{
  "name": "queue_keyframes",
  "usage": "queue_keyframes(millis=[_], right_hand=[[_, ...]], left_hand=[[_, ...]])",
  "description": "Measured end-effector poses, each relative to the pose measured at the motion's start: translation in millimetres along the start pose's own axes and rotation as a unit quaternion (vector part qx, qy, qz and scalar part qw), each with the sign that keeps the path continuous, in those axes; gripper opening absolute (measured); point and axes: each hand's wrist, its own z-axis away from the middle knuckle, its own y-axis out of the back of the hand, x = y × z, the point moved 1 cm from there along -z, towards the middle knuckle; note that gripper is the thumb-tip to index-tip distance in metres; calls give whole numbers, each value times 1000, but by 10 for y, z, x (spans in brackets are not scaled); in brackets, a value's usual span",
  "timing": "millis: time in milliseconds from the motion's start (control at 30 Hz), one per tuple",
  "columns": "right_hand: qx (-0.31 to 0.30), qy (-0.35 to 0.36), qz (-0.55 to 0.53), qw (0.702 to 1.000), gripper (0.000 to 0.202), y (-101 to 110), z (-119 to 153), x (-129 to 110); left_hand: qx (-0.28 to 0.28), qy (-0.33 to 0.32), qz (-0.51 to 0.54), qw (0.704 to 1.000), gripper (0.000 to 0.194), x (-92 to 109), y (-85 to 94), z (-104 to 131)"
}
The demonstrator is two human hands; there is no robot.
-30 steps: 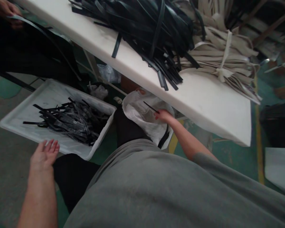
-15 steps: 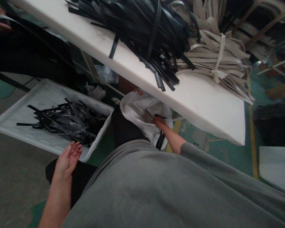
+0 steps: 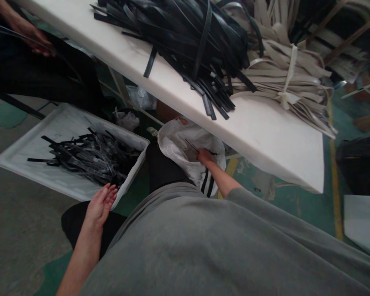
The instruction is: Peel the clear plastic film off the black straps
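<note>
Right hand (image 3: 204, 157): arm extended, fingers closed round a dark strip (image 3: 191, 145) at the mouth of the sack (image 3: 172, 142). Left hand (image 3: 100, 204): palm up, fingers loosely half-curled, by the tray (image 3: 21, 150). Black strips (image 3: 89, 160): heaped in tray.

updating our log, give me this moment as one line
left hand: open, near white tray; right hand: thin dark strip, at white sack; black strips: in tray
</note>
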Motion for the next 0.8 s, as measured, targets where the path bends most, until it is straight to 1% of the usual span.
queue_keyframes(millis=[100, 200, 300, 367, 433, 467, 533, 567, 633, 700, 767, 800], right_hand=[[55, 30, -26, 998, 35, 162, 148, 54], [107, 58, -54, 991, 32, 344, 303, 50], [144, 98, -90, 981, 33, 561, 460, -59], [147, 139, -140, 969, 38, 722, 583, -203], [120, 196, -244, 942, 42, 878, 735, -408], [94, 228, -306, 920, 43, 947, 822, -531], [21, 280, -407, 869, 43, 1053, 1011, -808], [-16, 298, -432, 851, 42, 1086, 1107, -956], [-87, 326, -450, 827, 41, 1107, 1292, -1259], [-144, 355, -444, 810, 39, 1073, 1458, -1553], [-175, 390, -425, 798, 36, 998, 1600, -1821], [-179, 406, -415, 794, 35, 951, 1662, -1941]], left_hand=[[5, -6, -11, 1000, 12, -8, -7, -32], [-11, -21, -25, 999, 15, -10, -75, -53], [-39, -45, -42, 997, 24, -10, -156, -41], [-62, -59, -61, 994, 32, -7, -219, -9], [-94, -73, -90, 989, 41, 8, -317, 61], [-116, -79, -108, 984, 45, 23, -389, 115], [-174, -96, -137, 970, 50, 75, -576, 266], [-205, -108, -144, 962, 52, 114, -685, 359], [-253, -140, -139, 947, 51, 220, -903, 561], [-293, -175, -112, 933, 50, 348, -1078, 753], [-327, -215, -91, 916, 52, 471, -1173, 900], [-331, -240, -94, 908, 53, 522, -1185, 950]])
